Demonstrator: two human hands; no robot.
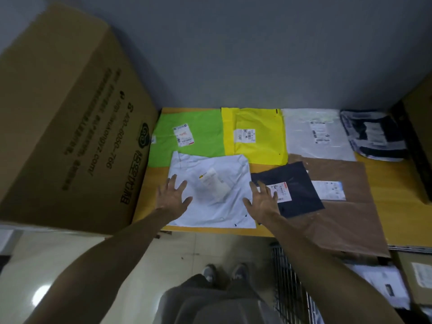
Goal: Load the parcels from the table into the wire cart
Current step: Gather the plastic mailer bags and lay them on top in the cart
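Two shoes (pixel 224 272) stand on a pale tiled floor at the near edge. To their right, below the table front, is the wire cart (pixel 287 288), with pale labelled parcels (pixel 383 284) beside it; whether they lie inside it cannot be told. Left hand (pixel 174 197): fingers spread and straight, gripping nothing, over the near-left part of a white parcel (pixel 210 190). Right hand (pixel 263 202): likewise splayed and empty, over the line where that white parcel meets a navy parcel (pixel 294 188); contact cannot be told for either hand. The navy parcel overlaps a large brown paper parcel (pixel 339 206), which overhangs the near edge of the wooden table (pixel 385 195) above the cart. Far row, left to right: green parcel (pixel 187 136), partly covered by the white one; yellow parcel (pixel 254 136); translucent white parcel (pixel 315 134); clear bag with dark contents (pixel 374 136). Each parcel carries a shipping label, all too blurred to read. A large cardboard box (pixel 70 125) stands against the table's left end, its print inverted; "6050-766" and ".com" are legible. A grey wall backs the table.
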